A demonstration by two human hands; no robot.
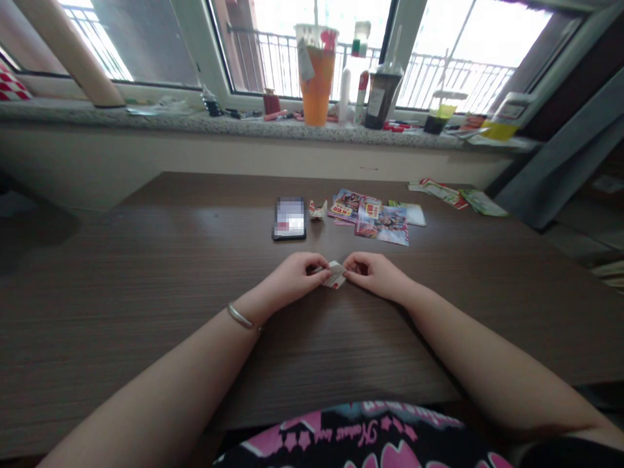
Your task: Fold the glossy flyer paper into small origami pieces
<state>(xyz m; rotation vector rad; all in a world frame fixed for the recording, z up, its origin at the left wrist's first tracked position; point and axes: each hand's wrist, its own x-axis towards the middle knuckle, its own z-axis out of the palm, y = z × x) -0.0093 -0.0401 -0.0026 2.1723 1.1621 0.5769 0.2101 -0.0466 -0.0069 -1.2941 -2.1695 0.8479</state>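
My left hand [291, 278] and my right hand [374, 273] meet at the middle of the dark wooden table [146, 292]. Both pinch a small folded piece of white and red printed paper [336, 274] between their fingertips, low over the tabletop. A silver bangle [240, 316] sits on my left wrist. Beyond the hands lie a phone [289, 218], a small crumpled folded paper [318, 209] and a spread of colourful printed paper squares [377, 218].
More printed leaflets [455, 195] lie at the table's far right. On the stone windowsill [170, 120] stand an orange drink cup [316, 75], a dark drink cup [381, 97], bottles and small items. A cardboard tube [68, 52] leans at the left.
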